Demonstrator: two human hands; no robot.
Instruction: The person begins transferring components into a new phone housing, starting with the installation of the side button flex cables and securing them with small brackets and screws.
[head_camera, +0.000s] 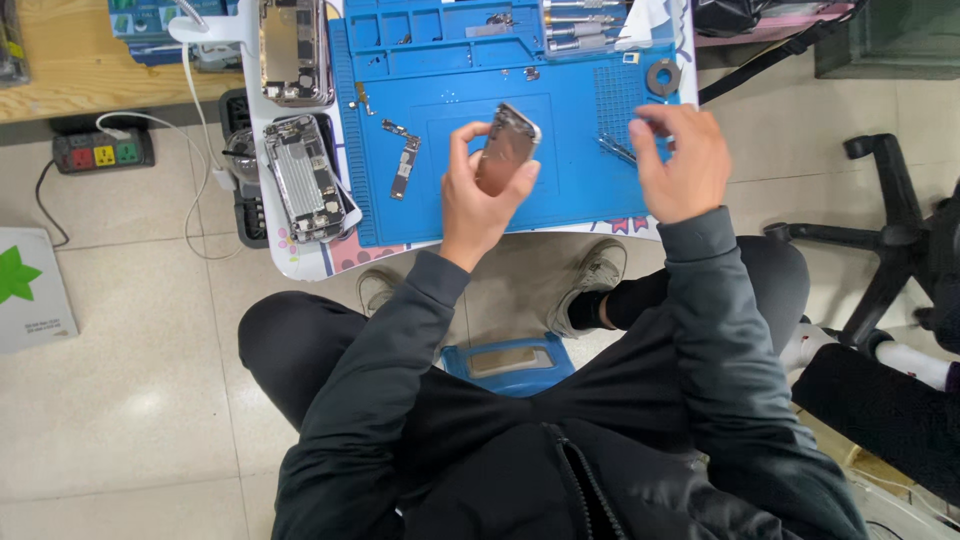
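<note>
- The left hand (478, 195) holds a phone housing (507, 148) up above the middle of the blue work mat (570, 190), fingers closed on its long edges and thumb on the near edge; it is tilted so one face turns toward the person, likely for a look at it
- The right hand (680, 160) reaches down at the right edge of the mat, fingers drawn narrow over a pair of tweezers (618, 150) lying there; whether it already grips them I cannot tell
- A small logic board (403, 160) lies flat on the left part of the mat, apart from the housing, probably set where it stays in reach
- A roll of tape (662, 77) sits near the mat's far right corner, and screwdrivers (580, 25) rest in the mat's far tray compartments, which keep them from rolling
- Two more opened phones lie along the left edge of the desk (300, 262), one (302, 178) near and one (293, 50) farther, both insides up and off the mat
- On the floor left of the desk a power strip (102, 153) lies with a white cable (195, 130) running up to the desk
- A black office chair (890, 240) stands well to the right
</note>
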